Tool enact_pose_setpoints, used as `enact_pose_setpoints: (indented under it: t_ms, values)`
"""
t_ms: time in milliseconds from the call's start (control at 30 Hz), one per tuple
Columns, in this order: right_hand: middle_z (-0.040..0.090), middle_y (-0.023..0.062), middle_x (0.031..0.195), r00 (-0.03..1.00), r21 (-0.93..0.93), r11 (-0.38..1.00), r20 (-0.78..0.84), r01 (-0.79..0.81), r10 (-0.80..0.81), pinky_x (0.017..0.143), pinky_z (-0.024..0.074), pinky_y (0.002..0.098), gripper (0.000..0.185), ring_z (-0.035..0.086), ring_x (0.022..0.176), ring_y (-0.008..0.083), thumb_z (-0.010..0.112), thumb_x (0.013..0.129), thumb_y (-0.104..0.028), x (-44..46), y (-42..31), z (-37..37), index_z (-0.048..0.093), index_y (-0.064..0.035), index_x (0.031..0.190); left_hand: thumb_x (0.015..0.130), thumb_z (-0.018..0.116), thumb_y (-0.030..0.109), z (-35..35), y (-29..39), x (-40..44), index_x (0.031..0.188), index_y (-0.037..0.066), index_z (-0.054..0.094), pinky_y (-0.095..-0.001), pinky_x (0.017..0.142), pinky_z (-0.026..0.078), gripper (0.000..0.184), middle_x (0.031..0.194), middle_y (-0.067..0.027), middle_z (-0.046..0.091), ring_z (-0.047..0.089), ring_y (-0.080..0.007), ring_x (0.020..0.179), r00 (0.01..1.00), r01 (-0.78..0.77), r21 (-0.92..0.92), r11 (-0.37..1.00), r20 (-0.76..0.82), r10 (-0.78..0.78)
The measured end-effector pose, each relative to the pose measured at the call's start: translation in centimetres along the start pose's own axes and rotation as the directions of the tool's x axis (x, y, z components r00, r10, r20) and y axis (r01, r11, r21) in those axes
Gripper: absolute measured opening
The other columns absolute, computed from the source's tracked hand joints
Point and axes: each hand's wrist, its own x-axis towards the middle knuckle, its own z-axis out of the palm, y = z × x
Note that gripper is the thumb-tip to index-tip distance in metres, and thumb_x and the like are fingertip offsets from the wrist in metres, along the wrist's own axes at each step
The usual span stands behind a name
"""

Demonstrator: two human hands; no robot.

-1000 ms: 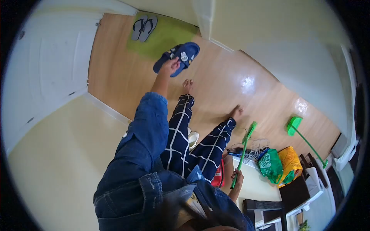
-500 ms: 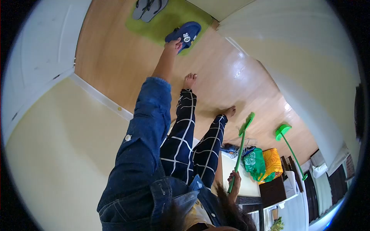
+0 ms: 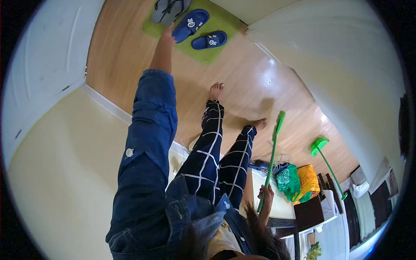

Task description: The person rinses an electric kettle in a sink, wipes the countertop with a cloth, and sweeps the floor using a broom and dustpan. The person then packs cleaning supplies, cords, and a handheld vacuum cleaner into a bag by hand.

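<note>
My left hand (image 3: 168, 33), somewhat blurred, reaches to the green mat (image 3: 201, 55) at the top and grips the heel end of a blue clog (image 3: 190, 25) with white and yellow charms. This clog looks larger than the matching blue clog (image 3: 209, 40), which lies on the mat to its right. Grey flip-flops (image 3: 169, 11) with dark straps are just beyond the hand. At lower right, my right hand (image 3: 266, 196) is closed round the handle of a green broom (image 3: 273, 156), whose head points up and away over the floor.
My bare feet (image 3: 217, 91) stand on the wood floor (image 3: 247, 78). A green dustpan (image 3: 320, 146) with a long handle is at the right. Nearby are cables, a green bag (image 3: 288, 183), a yellow bag (image 3: 308, 184) and dark furniture (image 3: 308, 214). A white door (image 3: 47, 43) is at the left.
My left hand has moved up and left to the mat. Two blue clogs now show apart there, where one was seen in the hand before. The broom head has swung slightly upward.
</note>
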Motion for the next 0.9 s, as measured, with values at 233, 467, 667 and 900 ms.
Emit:
enact_pose_setpoints:
  t_ms: [233, 467, 667, 900]
  values:
    - [0.042, -0.0031, 0.053, 0.927, 0.000, 1.000, 0.374, 0.011, -0.010, 0.036, 0.0311, 0.0177, 0.012, 0.038, 0.039, 0.0046, 0.051, 0.077, -0.016, -6.9, -4.8, 8.9, 0.053, -0.0048, 0.082, 0.072, 0.058, 0.027, -8.2, -10.4, -8.7, 0.107, 0.007, 0.043, -0.0319, 0.067, 0.043, 0.043, 0.091, -0.0068, 0.047, 0.047, -0.0177, 0.077, 0.931, -0.312, 0.454, 0.835, 0.322, 0.172]
    - [0.053, 0.0064, 0.056, 0.616, -0.109, 0.989, 0.787, 0.096, 0.027, 0.039, 0.0407, 0.0272, 0.013, 0.050, 0.043, 0.0134, 0.058, 0.068, -0.016, 8.3, -7.9, 24.0, 0.055, -0.0039, 0.069, 0.076, 0.053, 0.015, -16.0, -21.8, -27.6, 0.104, 0.003, 0.045, -0.0255, 0.066, 0.041, 0.032, 0.077, -0.0028, 0.052, 0.050, -0.0123, 0.071, 0.841, -0.491, 0.769, 0.409, 0.541, -0.008]
    - [0.055, 0.0037, 0.061, 0.618, 0.060, 0.980, 0.769, 0.188, -0.166, 0.039, 0.0406, 0.0284, 0.010, 0.049, 0.046, 0.0127, 0.051, 0.070, -0.010, 23.0, -15.4, 12.3, 0.061, -0.0080, 0.075, 0.082, 0.046, 0.019, -16.0, -23.1, -41.1, 0.114, 0.008, 0.045, -0.0258, 0.066, 0.040, 0.034, 0.099, -0.0053, 0.058, 0.056, -0.0137, 0.084, 0.913, -0.226, 0.899, 0.374, 0.330, -0.242]
    - [0.050, 0.0010, 0.054, 0.828, 0.429, 0.903, 0.513, -0.020, -0.226, 0.031, 0.0335, 0.0219, 0.020, 0.040, 0.035, 0.0076, 0.048, 0.079, -0.016, 31.0, -19.7, -17.3, 0.051, -0.0068, 0.063, 0.080, 0.048, 0.019, -9.2, -26.5, -50.0, 0.110, 0.007, 0.050, -0.0230, 0.065, 0.040, 0.032, 0.093, -0.0048, 0.058, 0.054, -0.0120, 0.081, 0.917, -0.216, 0.951, 0.223, 0.276, -0.289]
